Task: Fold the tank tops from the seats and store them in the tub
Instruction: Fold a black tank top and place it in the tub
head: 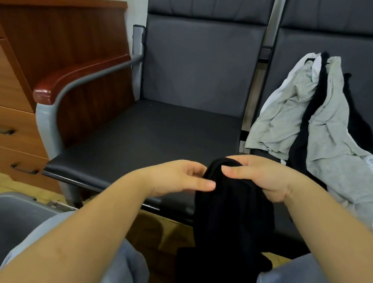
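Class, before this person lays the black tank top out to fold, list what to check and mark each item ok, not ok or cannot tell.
1. Right hand grips the black tank top: ok.
2. Left hand has hold of the fabric: cannot tell; its fingertips are at the edge.
3. Left seat bare for folding: ok.
4. Garment hangs free of the floor: cannot tell.
5. Tub within reach at lower left: ok.
6. Pile of tank tops stays out of the folding area: ok.

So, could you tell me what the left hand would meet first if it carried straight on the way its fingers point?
Most likely the black tank top: the left hand points right, its fingertips already at the bunched fabric held by the right hand.
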A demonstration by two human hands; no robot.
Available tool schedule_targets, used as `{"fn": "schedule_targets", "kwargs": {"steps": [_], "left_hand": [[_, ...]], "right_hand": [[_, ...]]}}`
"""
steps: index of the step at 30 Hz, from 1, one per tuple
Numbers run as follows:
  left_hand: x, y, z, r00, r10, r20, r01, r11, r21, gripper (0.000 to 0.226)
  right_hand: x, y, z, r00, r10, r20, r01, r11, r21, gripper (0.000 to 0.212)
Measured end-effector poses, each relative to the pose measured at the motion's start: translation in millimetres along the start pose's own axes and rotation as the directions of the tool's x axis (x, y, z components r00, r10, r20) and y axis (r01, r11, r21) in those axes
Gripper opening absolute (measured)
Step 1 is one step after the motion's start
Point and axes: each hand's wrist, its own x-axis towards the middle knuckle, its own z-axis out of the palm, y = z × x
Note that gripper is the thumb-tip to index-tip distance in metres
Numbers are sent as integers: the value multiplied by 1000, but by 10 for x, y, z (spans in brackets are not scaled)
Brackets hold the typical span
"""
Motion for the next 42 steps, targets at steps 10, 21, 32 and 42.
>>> {"fn": "schedule_targets", "kwargs": {"steps": [10, 21, 32, 42], "left_hand": [[-34, 0, -246, 924, -111, -365, 25, 972, -232, 32], [24, -239, -373, 893, -368, -259, 326, 926, -191, 44], [150, 11, 107, 999, -14, 31, 19, 985, -171, 29], [213, 113, -5, 981, -22, -193, -73, 880, -470, 35]], "right_hand": [[-133, -12, -123, 968, 15, -250, -86, 957, -278, 30], [-86, -41, -114, 700, -361, -617, 63, 891, -450, 33], [88, -30, 66, 717, -507, -478, 163, 789, -592, 39], [50, -34, 10, 760, -410, -505, 199, 886, -420, 41]]}}
